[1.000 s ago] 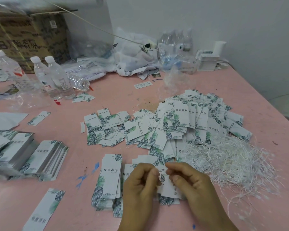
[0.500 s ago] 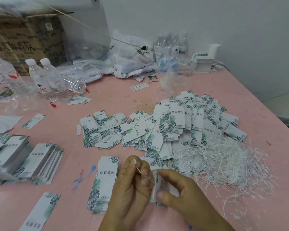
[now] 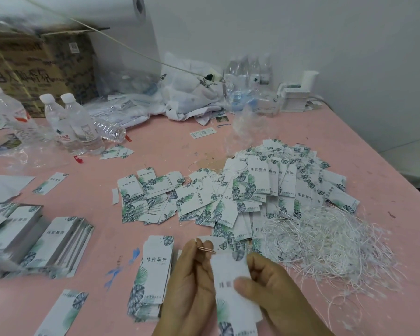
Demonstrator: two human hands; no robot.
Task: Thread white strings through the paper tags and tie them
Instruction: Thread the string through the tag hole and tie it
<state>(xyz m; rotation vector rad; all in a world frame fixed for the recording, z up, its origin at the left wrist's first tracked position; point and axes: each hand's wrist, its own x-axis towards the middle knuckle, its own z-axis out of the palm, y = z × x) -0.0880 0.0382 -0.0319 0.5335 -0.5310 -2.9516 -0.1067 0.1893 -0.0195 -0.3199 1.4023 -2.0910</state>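
A pink tabletop (image 3: 155, 151) carries the clutter. At its far left stands a brown cardboard box (image 3: 34, 66) with dark printed lettering; in front of it stand three clear plastic water bottles with white caps (image 3: 68, 122) — a fourth, capless bottle (image 3: 110, 133) lies on its side beside them. Crumpled white plastic bags (image 3: 189, 95) (one printed "HOTEL") heap against the white wall (image 3: 301, 32). Blue marks (image 3: 114, 272) stain the near surface.

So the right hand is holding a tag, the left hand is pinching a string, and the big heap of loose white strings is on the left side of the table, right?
Not quite. In the head view the right hand holds the tag and the left hand pinches the string, but the heap of loose white strings lies on the right side of the table.
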